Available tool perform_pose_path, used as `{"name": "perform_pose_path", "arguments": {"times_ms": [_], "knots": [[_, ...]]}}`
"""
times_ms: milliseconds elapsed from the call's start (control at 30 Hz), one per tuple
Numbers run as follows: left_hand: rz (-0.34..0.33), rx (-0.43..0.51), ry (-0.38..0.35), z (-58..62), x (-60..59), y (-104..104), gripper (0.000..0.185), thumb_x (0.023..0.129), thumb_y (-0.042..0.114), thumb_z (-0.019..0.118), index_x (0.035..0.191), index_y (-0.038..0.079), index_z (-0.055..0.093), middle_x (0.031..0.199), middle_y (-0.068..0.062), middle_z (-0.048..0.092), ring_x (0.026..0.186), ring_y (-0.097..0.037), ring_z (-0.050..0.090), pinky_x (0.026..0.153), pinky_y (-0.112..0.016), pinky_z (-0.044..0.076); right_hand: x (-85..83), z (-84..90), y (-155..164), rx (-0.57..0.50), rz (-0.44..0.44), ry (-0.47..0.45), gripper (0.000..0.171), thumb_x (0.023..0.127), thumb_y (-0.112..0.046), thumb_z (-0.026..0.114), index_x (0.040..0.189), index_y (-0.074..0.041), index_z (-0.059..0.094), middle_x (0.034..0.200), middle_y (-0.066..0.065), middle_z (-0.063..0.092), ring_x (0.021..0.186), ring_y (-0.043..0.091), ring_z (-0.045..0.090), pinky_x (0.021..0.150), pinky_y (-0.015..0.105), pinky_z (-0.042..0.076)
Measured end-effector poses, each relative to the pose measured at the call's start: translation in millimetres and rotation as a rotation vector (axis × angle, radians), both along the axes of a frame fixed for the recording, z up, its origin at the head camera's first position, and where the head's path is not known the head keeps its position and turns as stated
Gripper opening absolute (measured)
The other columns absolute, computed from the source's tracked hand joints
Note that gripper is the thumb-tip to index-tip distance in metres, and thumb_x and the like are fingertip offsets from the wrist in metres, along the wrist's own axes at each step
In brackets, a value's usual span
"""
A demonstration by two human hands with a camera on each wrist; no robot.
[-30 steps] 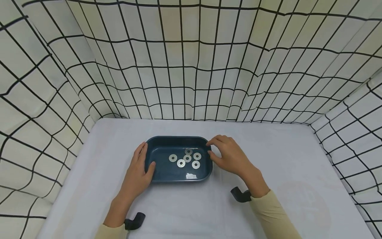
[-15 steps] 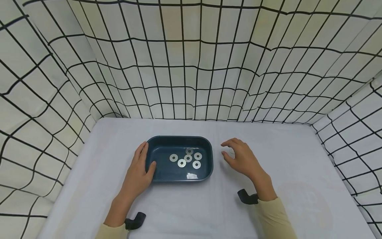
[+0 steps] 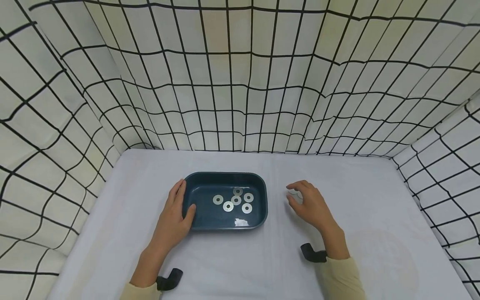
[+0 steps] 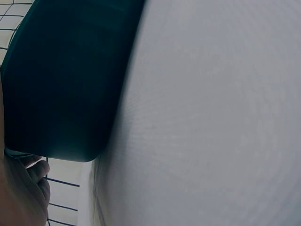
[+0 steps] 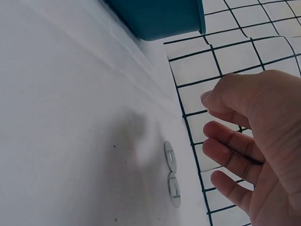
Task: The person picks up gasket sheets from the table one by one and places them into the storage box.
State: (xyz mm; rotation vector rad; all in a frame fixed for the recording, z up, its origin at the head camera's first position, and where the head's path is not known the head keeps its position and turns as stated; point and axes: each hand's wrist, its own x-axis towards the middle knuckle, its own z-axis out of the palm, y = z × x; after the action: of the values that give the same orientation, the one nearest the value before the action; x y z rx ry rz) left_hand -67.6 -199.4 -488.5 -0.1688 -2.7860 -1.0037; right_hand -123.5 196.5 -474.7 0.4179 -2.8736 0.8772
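Observation:
A dark teal tray (image 3: 225, 175) sits on the white tabletop with several flat metal washers (image 3: 234, 200) lying in it. My left hand (image 3: 175, 210) grips the tray's left end, fingers along the outer wall and thumb hooked over the rim. In the left wrist view the tray's wall (image 4: 61, 80) fills the left side, with my left hand's fingers (image 4: 26, 186) at its lower corner. My right hand (image 3: 309, 204) hovers over the table right of the tray, fingers loosely curled and holding nothing. Two washers (image 3: 293, 193) lie on the cloth under its fingertips. The right wrist view shows those washers (image 5: 170, 157) below my right hand (image 5: 254, 141), with a gap between them.
Cloth walls with a black grid (image 3: 240, 83) enclose the table on three sides. The white table cover (image 3: 375, 200) spreads wide to the right and front. Black wrist camera mounts (image 3: 169, 278) (image 3: 313, 254) sit at both wrists. The tray's corner (image 5: 160, 14) shows in the right wrist view.
My right hand has left the tray's right rim and moved right over the table, where two washers now lie beneath it. The left hand and tray have stayed put.

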Motion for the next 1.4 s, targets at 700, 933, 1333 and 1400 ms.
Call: {"name": "perform_pose_path", "arguments": {"times_ms": [700, 933, 1333, 1400], "knots": [[0.002, -0.004, -0.013, 1.3, 2.7, -1, 0.075, 0.105, 0.017, 0.059, 0.168, 0.001, 0.022, 0.175, -0.019, 0.023, 0.16, -0.044, 0.03, 0.123, -0.069, 0.033, 2.0, -20.3, 22, 0.021, -0.127, -0.043, 0.032, 0.092, -0.01, 0.076, 0.122, 0.001, 0.073, 0.128, 0.024, 0.071, 0.124, 0.044, 0.065, 0.105, 0.062, 0.053], [-0.007, 0.006, -0.003, 3.4, 1.4, 1, 0.074, 0.105, 0.016, 0.059, 0.168, 0.001, 0.022, 0.175, -0.018, 0.023, 0.16, -0.044, 0.03, 0.123, -0.068, 0.033, 1.1, -26.1, 27, 0.039, -0.158, -0.032, 0.033, 0.092, -0.009, 0.076, 0.123, 0.002, 0.073, 0.126, 0.024, 0.071, 0.122, 0.044, 0.065, 0.104, 0.062, 0.051], [-0.002, 0.004, -0.011, 1.9, -0.2, 1, 0.075, 0.105, 0.017, 0.058, 0.168, 0.003, 0.021, 0.175, -0.017, 0.022, 0.16, -0.043, 0.029, 0.123, -0.069, 0.033, -2.6, -30.5, 27, 0.054, -0.201, -0.03, 0.031, 0.095, -0.015, 0.075, 0.122, 0.0, 0.075, 0.12, 0.023, 0.073, 0.114, 0.042, 0.068, 0.097, 0.062, 0.05], [-0.002, 0.004, -0.013, 1.8, -0.4, 1, 0.075, 0.105, 0.017, 0.059, 0.168, 0.003, 0.022, 0.175, -0.017, 0.022, 0.16, -0.044, 0.029, 0.123, -0.069, 0.033, -3.1, -29.7, 26, 0.059, -0.211, -0.044, 0.03, 0.096, -0.016, 0.075, 0.121, 0.0, 0.075, 0.118, 0.022, 0.075, 0.111, 0.04, 0.069, 0.096, 0.061, 0.051]]}}
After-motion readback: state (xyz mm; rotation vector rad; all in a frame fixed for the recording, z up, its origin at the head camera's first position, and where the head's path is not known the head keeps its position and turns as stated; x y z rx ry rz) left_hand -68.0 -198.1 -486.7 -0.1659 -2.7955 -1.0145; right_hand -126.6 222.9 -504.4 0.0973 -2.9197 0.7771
